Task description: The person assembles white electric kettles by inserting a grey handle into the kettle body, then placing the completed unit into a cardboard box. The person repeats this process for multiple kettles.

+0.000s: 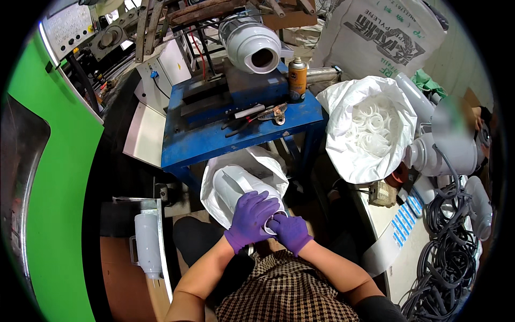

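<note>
A white plastic jug body (236, 188) lies on my lap, its far end resting in a white sack (263, 161). My left hand (250, 217), in a purple glove, wraps over the near end of the jug body and grips it. My right hand (290, 231), also purple-gloved, presses its closed fingers against the jug's near rim right beside the left hand. Whether a small part sits between its fingers is hidden.
A blue metal table (214, 134) ahead carries another white jug body (251, 47), a spray can (297, 78) and hand tools (257, 115). An open white sack of white plastic rings (370, 126) stands at right. Green machine housing (59, 214) fills the left. Black cables (445, 241) lie at right.
</note>
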`<state>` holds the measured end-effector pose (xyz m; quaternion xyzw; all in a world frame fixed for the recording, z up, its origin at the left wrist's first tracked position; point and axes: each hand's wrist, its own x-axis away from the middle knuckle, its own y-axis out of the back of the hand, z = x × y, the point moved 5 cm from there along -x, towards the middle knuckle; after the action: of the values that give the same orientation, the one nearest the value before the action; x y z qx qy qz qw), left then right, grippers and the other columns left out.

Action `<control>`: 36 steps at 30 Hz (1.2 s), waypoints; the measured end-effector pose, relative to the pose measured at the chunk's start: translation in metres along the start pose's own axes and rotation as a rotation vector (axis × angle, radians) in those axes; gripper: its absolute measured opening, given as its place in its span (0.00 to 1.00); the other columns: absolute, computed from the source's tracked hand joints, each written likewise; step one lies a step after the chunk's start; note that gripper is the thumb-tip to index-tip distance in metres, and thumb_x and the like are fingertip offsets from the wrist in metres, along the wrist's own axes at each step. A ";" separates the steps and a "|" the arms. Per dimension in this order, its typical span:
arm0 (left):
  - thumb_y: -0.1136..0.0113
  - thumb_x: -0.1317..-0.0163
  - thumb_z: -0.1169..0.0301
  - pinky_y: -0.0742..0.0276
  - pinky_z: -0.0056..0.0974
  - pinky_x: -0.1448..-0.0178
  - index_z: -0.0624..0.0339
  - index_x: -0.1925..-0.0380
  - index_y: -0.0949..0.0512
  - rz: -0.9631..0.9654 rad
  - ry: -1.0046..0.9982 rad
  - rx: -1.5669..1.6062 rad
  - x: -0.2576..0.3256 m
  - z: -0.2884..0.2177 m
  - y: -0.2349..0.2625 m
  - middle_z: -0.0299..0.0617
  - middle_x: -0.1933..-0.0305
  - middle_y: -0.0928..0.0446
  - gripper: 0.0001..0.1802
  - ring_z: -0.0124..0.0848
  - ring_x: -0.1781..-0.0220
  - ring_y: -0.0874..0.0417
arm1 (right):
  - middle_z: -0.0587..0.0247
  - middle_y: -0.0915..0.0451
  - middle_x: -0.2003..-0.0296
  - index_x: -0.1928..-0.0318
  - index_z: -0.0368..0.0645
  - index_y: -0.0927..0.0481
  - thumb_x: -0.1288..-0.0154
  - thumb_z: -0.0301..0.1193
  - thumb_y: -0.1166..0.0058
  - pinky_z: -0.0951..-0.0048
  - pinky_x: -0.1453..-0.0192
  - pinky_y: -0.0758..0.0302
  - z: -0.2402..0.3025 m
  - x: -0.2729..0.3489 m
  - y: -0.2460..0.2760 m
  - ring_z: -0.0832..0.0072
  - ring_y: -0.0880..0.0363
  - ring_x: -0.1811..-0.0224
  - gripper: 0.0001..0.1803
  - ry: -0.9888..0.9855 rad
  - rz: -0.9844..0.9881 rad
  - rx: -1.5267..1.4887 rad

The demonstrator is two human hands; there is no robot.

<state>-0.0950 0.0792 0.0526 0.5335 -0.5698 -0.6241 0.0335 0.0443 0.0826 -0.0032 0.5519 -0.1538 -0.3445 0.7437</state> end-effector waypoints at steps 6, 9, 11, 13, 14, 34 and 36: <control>0.25 0.57 0.55 0.35 0.54 0.27 0.49 0.45 0.19 -0.041 0.130 -0.129 0.003 0.018 0.005 0.35 0.37 0.21 0.35 0.40 0.31 0.26 | 0.59 0.23 0.47 0.41 0.57 0.25 0.47 0.34 0.31 0.57 0.56 0.21 0.025 -0.016 0.040 0.57 0.17 0.60 0.31 0.004 -0.272 -0.033; 0.27 0.53 0.58 0.36 0.55 0.28 0.47 0.46 0.18 -0.045 0.088 -0.128 0.005 0.012 -0.002 0.34 0.36 0.21 0.30 0.40 0.31 0.26 | 0.55 0.20 0.49 0.42 0.50 0.28 0.42 0.37 0.33 0.52 0.58 0.19 0.020 -0.009 0.003 0.51 0.16 0.62 0.29 -0.278 -0.098 -0.084; 0.32 0.46 0.61 0.37 0.57 0.26 0.45 0.47 0.17 0.004 0.027 -0.166 0.007 0.010 -0.012 0.33 0.37 0.21 0.24 0.38 0.31 0.26 | 0.48 0.16 0.58 0.44 0.43 0.29 0.39 0.38 0.36 0.50 0.55 0.19 0.011 -0.010 -0.019 0.47 0.15 0.59 0.26 -0.452 0.141 -0.244; 0.34 0.44 0.61 0.38 0.57 0.25 0.44 0.47 0.17 -0.027 0.042 -0.168 0.019 0.016 -0.018 0.32 0.38 0.20 0.22 0.37 0.31 0.26 | 0.43 0.16 0.63 0.44 0.39 0.30 0.38 0.34 0.38 0.53 0.56 0.19 0.013 -0.020 -0.023 0.49 0.15 0.63 0.25 -0.331 0.193 -0.457; 0.35 0.43 0.61 0.39 0.57 0.25 0.44 0.47 0.17 -0.046 0.037 -0.162 0.016 0.018 -0.019 0.32 0.38 0.20 0.22 0.37 0.31 0.26 | 0.45 0.17 0.62 0.45 0.38 0.30 0.38 0.33 0.36 0.55 0.57 0.19 0.016 -0.028 -0.020 0.54 0.15 0.65 0.25 -0.272 0.215 -0.609; 0.14 0.68 0.56 0.33 0.55 0.28 0.54 0.43 0.22 -0.413 0.308 -0.146 -0.008 0.064 0.028 0.45 0.41 0.21 0.46 0.50 0.36 0.23 | 0.58 0.27 0.30 0.46 0.55 0.12 0.38 0.43 0.34 0.56 0.33 0.25 -0.331 0.009 0.227 0.53 0.23 0.36 0.20 -0.833 -0.095 0.488; 0.14 0.68 0.55 0.34 0.55 0.27 0.54 0.43 0.22 -0.379 0.332 -0.124 -0.008 0.067 0.025 0.45 0.41 0.21 0.47 0.50 0.35 0.23 | 0.61 0.23 0.34 0.53 0.55 0.09 0.41 0.39 0.31 0.57 0.34 0.25 -0.326 0.011 0.232 0.54 0.22 0.38 0.15 -0.784 -0.279 0.342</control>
<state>-0.1528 0.1208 0.0613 0.7229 -0.4071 -0.5567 0.0418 0.3305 0.3437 0.0980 0.5103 -0.4028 -0.5941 0.4738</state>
